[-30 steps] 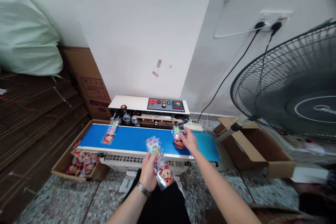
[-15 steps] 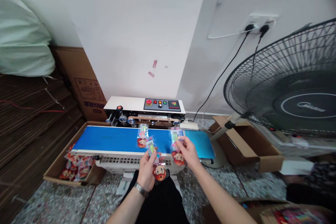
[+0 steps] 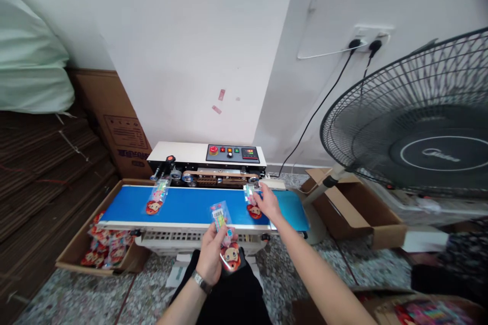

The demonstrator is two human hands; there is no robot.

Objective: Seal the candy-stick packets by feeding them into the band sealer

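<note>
My left hand (image 3: 212, 253) grips clear packets (image 3: 224, 231) with a red-haired cartoon figure, in front of the belt's near edge. My right hand (image 3: 267, 203) has its fingers closed on the upper part of another such packet (image 3: 254, 210), which lies at the right part of the blue belt (image 3: 194, 205), by the roller side of the sealing machine (image 3: 179, 150). A third packet (image 3: 154, 205) rests on the belt's left part, its top close to the machine's left rollers.
A carton (image 3: 72, 259) of packets stands below the belt's left end. An open carton (image 3: 354, 208) and a large fan (image 3: 404, 127) are at the right. More packets fill a box (image 3: 438, 312) at the lower right. Flattened cardboard (image 3: 46, 177) is stacked left.
The packet on the belt has travelled left. My right hand has brought its packet up to the machine's right side and onto the belt. My left hand has barely moved.
</note>
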